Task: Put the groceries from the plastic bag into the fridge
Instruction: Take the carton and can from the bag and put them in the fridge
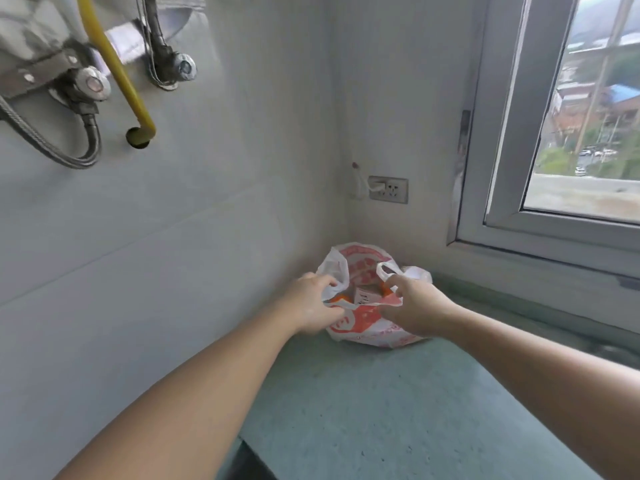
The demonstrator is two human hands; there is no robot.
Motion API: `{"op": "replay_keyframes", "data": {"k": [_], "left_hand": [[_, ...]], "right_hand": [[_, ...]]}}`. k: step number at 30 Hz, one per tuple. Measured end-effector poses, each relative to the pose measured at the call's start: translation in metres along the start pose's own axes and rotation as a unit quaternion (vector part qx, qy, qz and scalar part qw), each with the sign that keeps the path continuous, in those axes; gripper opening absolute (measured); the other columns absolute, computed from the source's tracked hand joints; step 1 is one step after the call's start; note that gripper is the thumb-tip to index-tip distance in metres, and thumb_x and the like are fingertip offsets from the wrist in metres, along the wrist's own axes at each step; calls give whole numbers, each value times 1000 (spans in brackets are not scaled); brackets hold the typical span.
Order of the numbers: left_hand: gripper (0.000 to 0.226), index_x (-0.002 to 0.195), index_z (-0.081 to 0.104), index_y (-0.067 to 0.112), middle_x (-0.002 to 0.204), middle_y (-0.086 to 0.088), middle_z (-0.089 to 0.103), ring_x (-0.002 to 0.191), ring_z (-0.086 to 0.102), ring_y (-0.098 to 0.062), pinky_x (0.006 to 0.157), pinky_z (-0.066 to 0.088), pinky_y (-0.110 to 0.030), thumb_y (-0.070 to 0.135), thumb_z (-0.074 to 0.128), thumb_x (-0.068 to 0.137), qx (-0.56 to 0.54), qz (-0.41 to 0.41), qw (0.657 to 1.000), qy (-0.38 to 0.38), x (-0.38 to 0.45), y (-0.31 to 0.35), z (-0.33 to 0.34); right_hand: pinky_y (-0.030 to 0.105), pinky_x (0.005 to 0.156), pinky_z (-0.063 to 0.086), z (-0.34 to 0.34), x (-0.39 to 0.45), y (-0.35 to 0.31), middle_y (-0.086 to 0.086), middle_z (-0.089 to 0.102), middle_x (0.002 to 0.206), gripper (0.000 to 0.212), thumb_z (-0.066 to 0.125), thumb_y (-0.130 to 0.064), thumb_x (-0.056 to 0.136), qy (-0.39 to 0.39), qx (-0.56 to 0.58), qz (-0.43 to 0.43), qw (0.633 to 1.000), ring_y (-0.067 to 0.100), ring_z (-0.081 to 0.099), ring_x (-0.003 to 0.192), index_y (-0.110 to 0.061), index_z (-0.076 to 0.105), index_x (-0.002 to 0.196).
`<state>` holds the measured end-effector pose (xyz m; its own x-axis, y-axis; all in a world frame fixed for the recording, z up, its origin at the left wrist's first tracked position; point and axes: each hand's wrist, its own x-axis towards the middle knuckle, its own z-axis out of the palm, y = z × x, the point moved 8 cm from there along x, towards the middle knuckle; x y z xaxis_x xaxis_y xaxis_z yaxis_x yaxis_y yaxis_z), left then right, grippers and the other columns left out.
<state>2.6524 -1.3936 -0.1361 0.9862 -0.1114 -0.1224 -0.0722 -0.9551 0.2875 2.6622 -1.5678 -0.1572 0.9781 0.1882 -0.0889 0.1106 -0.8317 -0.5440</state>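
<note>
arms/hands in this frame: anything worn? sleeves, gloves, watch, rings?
Nothing worn that shows. Both forearms are bare from the frame's lower edge up to the wrists, with no sleeve cuffs in view. The left hand and right hand have no gloves, and no watch or bands at the wrists. Fingers are too blurred to rule out a ring.

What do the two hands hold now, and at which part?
Both hold the plastic bag at its open rim: left hand on the left edge, right hand on the right edge.

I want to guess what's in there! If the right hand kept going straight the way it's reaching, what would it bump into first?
Probably the small box inside the plastic bag. The right hand already holds the bag's edge, pointing toward its open mouth, though depth is hard to judge.
</note>
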Motion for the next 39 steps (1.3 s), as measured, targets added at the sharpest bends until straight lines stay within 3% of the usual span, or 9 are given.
{"op": "replay_keyframes", "data": {"k": [6,8,10,16,19,24,30,34,39], "left_hand": [[49,139,46,26,144,-2,47,121,52,-24,93,46,-34,34,53,91,-29,43,999,-14,70,-1,26],[44,140,46,25,143,-2,49,118,54,-23,86,45,-30,26,46,96,-51,59,997,-12,96,-3,36],[40,137,49,26,138,-3,53,114,56,-21,87,47,-31,21,40,98,-65,72,995,-13,124,-8,49],[35,126,56,30,115,3,63,94,60,-21,74,50,-35,20,39,97,-13,89,993,-83,183,-25,104],[39,122,51,43,99,14,62,80,61,-20,62,51,-31,39,34,86,5,69,994,-86,205,-48,125],[39,124,46,41,119,10,58,99,58,-23,78,54,-40,23,49,89,53,144,985,-80,223,-41,137],[67,140,39,29,137,-1,48,127,43,-26,99,44,-45,33,66,79,123,204,965,-110,242,-25,150],[67,137,42,31,132,-1,52,119,50,-26,92,50,-45,32,71,77,113,196,964,-140,253,-27,163],[64,133,48,28,125,-3,58,110,57,-27,87,54,-43,29,75,75,101,211,963,-138,262,-21,170]], "right_hand": [[28,67,52,31,60,0,3,64,100,31,46,-20,96,16,17,3,1000,16,58,78,-14,53,125],[26,58,49,38,83,3,2,64,94,32,40,-8,95,21,13,18,1000,14,56,71,-15,56,122],[25,60,50,47,106,7,2,65,102,39,41,-2,93,20,-11,23,999,15,60,77,-18,56,125],[25,74,51,81,152,49,-1,62,115,29,45,-11,96,22,-95,70,993,18,59,98,-19,63,117],[23,70,51,94,161,80,-11,64,104,23,51,-22,91,18,-147,115,982,12,60,88,-31,65,108],[19,54,38,114,164,99,-11,64,96,19,55,-42,91,-45,-191,157,968,10,56,77,-33,63,106],[32,81,51,139,177,99,-3,64,105,27,47,-39,92,-95,-172,148,969,18,59,91,-24,61,110],[34,85,53,148,175,100,-4,63,109,32,54,-42,87,-102,-165,141,971,19,61,96,-26,60,114],[35,78,50,155,173,97,1,59,113,43,64,-37,80,-108,-197,142,964,23,60,100,-21,53,119]]}}
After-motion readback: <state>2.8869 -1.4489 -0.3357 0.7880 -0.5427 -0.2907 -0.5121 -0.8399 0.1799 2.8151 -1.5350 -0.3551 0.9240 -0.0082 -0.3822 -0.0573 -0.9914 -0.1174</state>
